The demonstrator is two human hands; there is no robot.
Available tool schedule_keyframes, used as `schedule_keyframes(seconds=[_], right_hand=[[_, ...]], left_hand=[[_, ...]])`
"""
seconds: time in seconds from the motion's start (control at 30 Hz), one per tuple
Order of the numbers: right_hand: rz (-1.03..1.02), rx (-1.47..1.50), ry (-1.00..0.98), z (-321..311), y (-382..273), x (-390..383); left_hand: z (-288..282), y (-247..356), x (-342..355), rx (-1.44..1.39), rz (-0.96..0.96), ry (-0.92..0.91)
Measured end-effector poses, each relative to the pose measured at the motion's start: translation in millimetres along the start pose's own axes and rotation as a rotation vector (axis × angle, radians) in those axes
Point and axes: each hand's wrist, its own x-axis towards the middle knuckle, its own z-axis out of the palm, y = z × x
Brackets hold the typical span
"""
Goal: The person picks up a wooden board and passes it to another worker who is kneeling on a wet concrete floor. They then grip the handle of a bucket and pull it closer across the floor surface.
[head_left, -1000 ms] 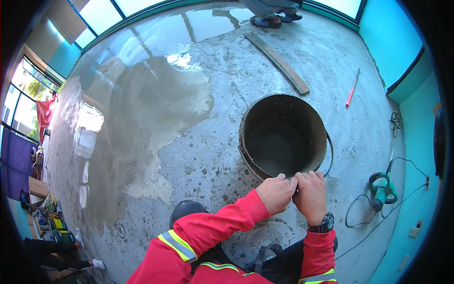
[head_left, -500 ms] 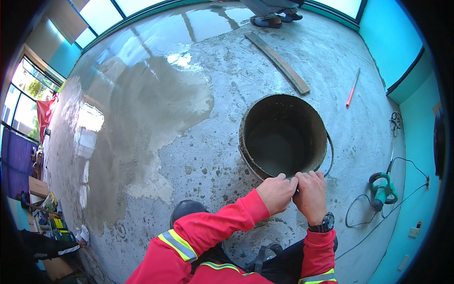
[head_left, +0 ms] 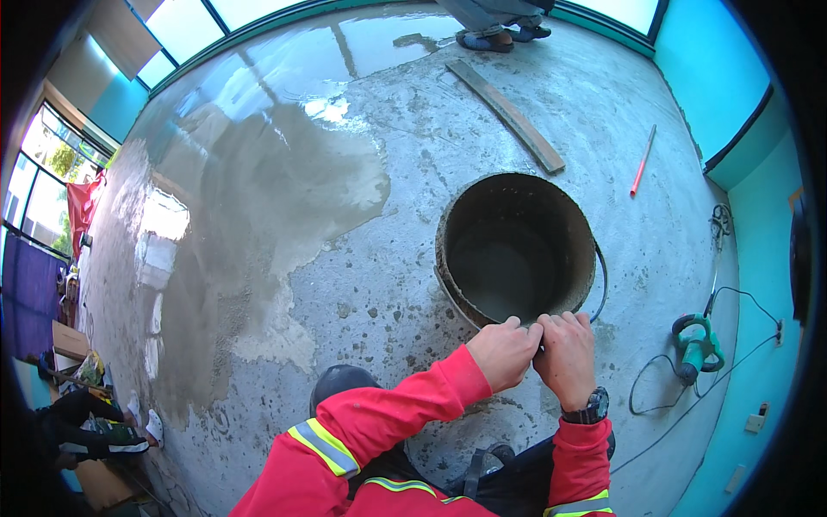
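A large dark bucket [head_left: 564, 228] stands on the concrete floor in front of me, its inside coated with grey residue. Grey wet mix [head_left: 504, 280] lies at its bottom. My left hand [head_left: 502, 355] and my right hand [head_left: 566, 360] are side by side, closed over the near rim, thumbs close together. The undersides of my fingers are hidden. Hanging at the bucket's right side is its thin wire handle [head_left: 605, 280]. To the left, a wet grey layer of poured mix [head_left: 258, 189] spreads over the floor.
A long board [head_left: 508, 116] lies beyond the bucket. Right of it are a red-and-white stick [head_left: 643, 162] and a green power mixer [head_left: 696, 349] with its cord. One person's legs [head_left: 495, 19] show at the far edge, another's [head_left: 86, 426] at lower left beside clutter.
My hands and the bucket hold still. The person at lower left has shifted, with both shoes now showing. At the far edge, the wet surface beside the other person looks different, with a dark patch.
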Motion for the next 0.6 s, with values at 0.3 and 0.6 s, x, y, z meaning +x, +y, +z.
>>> schedule_keyframes(seconds=[0.3, 0.6], right_hand=[[-0.001, -0.011, 0.001, -1.0, 1.7, -0.7], [0.001, -0.004, -0.001, 0.1, 1.4, 0.0]], left_hand=[[-1.3, 1.9, 1.6, -0.005, 0.012, 0.008], [-1.1, 1.1, 0.9, -0.004, 0.012, 0.006]])
